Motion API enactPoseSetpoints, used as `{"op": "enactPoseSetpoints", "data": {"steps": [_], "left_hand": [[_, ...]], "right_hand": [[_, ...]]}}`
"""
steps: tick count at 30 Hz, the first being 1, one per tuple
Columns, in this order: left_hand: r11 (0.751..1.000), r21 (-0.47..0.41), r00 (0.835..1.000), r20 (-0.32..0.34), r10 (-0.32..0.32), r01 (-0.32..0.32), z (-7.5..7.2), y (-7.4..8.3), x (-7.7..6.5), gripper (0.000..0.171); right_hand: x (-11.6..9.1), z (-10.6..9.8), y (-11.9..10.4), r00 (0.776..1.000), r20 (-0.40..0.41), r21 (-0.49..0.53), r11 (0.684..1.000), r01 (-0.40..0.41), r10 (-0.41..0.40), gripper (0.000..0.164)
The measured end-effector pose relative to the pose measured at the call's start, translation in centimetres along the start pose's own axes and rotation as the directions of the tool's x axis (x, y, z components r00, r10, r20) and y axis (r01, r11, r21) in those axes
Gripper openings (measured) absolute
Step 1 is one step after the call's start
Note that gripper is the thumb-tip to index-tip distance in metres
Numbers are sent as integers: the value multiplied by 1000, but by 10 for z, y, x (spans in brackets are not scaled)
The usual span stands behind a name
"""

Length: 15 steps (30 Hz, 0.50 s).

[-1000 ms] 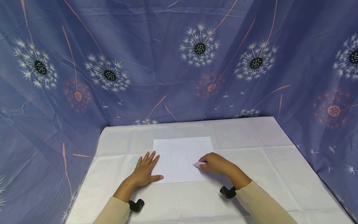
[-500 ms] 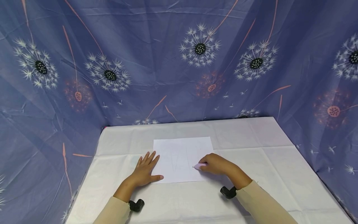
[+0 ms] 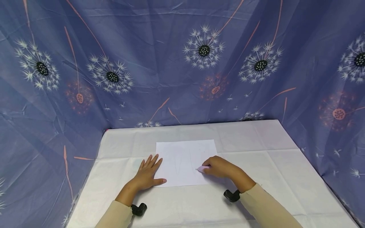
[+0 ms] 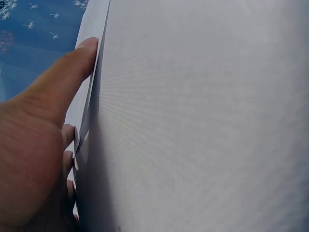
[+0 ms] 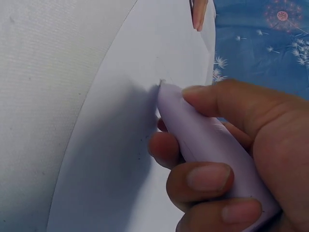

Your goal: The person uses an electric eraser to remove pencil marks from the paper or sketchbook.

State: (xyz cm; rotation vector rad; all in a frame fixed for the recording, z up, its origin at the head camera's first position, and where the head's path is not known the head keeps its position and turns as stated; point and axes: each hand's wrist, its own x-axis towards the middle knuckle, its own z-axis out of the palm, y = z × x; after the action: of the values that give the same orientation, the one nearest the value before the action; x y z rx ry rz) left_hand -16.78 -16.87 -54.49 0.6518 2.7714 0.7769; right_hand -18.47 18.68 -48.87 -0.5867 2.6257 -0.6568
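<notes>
A white sheet of paper (image 3: pixel 185 147) with faint pencil lines lies on the table. My left hand (image 3: pixel 146 175) rests flat on its left edge, fingers spread and thumb along the near corner. My right hand (image 3: pixel 218 166) grips a thick lavender pen-shaped electric eraser (image 5: pixel 203 135) at the paper's right side. In the right wrist view the thumb and curled fingers wrap its body, and the small pale tip meets the paper beside a pencil line. Dark specks lie near the tip. The left wrist view has the left hand (image 4: pixel 34 159) at the paper's edge.
A white cloth (image 3: pixel 256 167) with fold creases covers the table. Behind and at both sides hangs a blue curtain (image 3: pixel 159 63) with a dandelion print. Each wrist bears a black camera mount (image 3: pixel 139 209).
The eraser's tip has shifted slightly down the paper, and the short bit of line by it has faded. My left hand stays where it was.
</notes>
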Motion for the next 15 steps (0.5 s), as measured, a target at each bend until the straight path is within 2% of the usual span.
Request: {"op": "enactPoseSetpoints", "data": {"steps": [9, 15], "left_hand": [[1000, -21, 1000, -15, 10, -10, 3, -3, 0, 96], [1000, 23, 1000, 6, -20, 20, 7, -8, 2, 98]], "right_hand": [[4, 1, -1, 999, -45, -12, 1000, -24, 23, 22], [4, 2, 2, 999, -36, -13, 1000, -28, 27, 22]]}}
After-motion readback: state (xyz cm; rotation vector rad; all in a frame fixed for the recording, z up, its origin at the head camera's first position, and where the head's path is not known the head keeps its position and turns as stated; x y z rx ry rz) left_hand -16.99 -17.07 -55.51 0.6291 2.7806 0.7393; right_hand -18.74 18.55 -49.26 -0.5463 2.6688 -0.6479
